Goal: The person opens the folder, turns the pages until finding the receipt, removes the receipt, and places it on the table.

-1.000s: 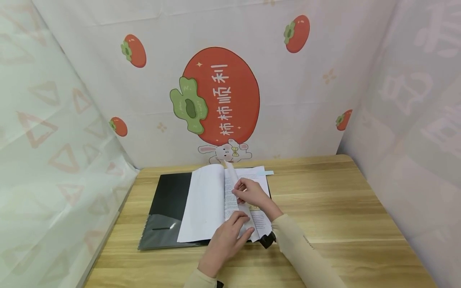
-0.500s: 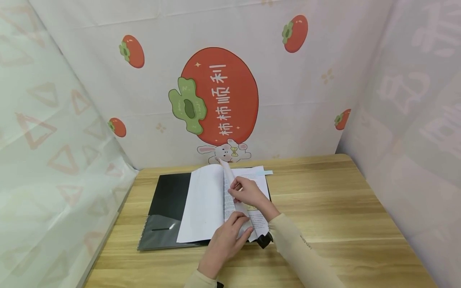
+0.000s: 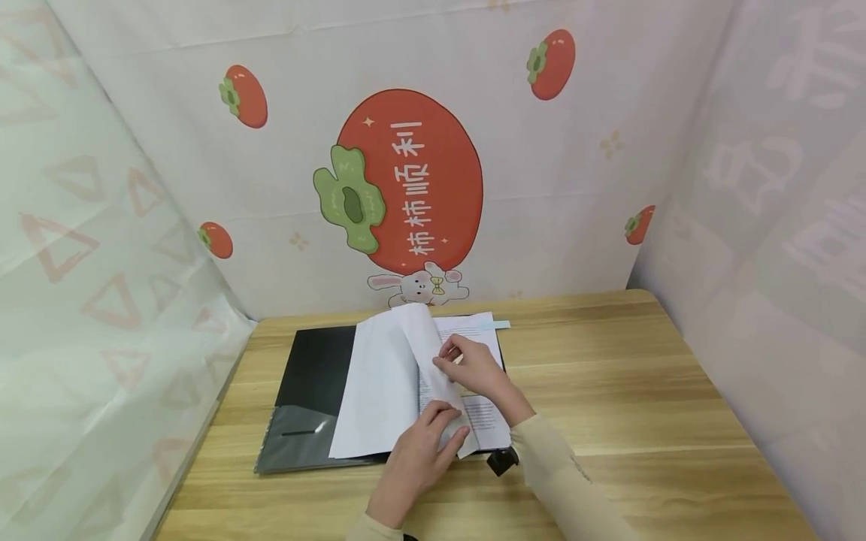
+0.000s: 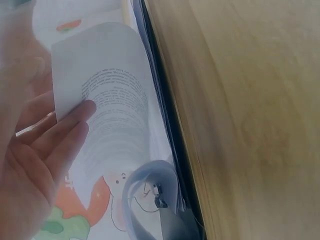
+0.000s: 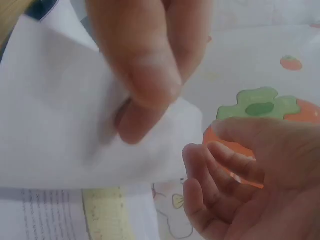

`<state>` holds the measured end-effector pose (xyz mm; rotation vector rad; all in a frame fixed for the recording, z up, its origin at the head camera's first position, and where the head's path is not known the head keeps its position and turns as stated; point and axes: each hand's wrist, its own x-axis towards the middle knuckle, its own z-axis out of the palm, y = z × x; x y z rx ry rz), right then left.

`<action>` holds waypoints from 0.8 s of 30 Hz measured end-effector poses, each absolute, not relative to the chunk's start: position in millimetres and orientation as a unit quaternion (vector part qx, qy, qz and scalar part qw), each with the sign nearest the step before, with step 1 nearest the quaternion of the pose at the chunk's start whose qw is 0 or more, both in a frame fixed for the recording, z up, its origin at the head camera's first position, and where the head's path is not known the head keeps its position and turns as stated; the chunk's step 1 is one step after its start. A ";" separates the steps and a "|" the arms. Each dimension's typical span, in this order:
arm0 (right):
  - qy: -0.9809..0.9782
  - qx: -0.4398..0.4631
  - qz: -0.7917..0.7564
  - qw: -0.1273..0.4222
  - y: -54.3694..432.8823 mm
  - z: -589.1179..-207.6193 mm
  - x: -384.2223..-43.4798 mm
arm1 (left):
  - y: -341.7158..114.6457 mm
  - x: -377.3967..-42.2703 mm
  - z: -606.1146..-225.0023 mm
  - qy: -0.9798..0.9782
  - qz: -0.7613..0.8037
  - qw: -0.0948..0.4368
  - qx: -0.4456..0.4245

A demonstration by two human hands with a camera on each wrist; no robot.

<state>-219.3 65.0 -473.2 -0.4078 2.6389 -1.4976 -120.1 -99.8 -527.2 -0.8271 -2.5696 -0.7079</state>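
A bundle of printed sheets [image 3: 489, 421] lies in an opened black folder [image 3: 325, 357]. One page [image 3: 419, 330] is lifted and curled over the middle of the bundle. At its lower end, my left hand [image 3: 416, 454] pinches this page, its fingertips [image 5: 145, 90] on the white side in the right wrist view. The left wrist view shows the page's printed side [image 4: 117, 90] bending away. My right hand [image 3: 476, 368] is over the right-hand sheets, its loosely bent fingers [image 5: 195, 200] right at the page's edge. A turned stack [image 3: 379, 383] covers part of the folder's left cover.
The folder lies on a wooden table [image 3: 602, 421]. A small black object [image 3: 502, 460] shows by the right forearm. Pale blue tab [image 3: 501, 324] sticks out at the upper right of the sheets. White printed cloth [image 3: 555, 165] hangs behind and at both sides.
The lifted page has swung left and opened wider, showing more of its white face. My right hand has shifted slightly; my left hand stays at the lower end.
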 end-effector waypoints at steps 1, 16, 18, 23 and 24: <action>0.862 -0.124 -0.489 0.035 67.7 -477.0 -219.7 | -101.2 -119.3 -527.5 -0.907 -0.253 0.176 -0.286; 0.853 0.020 -0.520 0.042 111.8 -524.7 -227.4 | -134.0 -123.4 -527.7 -0.930 -0.254 0.191 -0.184; 0.848 0.032 -0.526 0.050 114.3 -527.7 -226.4 | -139.5 -124.5 -527.1 -0.936 -0.257 0.176 -0.164; 0.831 0.060 -0.548 0.073 118.1 -534.9 -224.1 | -150.8 -125.7 -527.9 -0.944 -0.263 0.149 -0.132; 0.828 0.064 -0.552 0.077 118.8 -535.8 -223.5 | -152.8 -125.8 -528.5 -0.945 -0.263 0.149 -0.128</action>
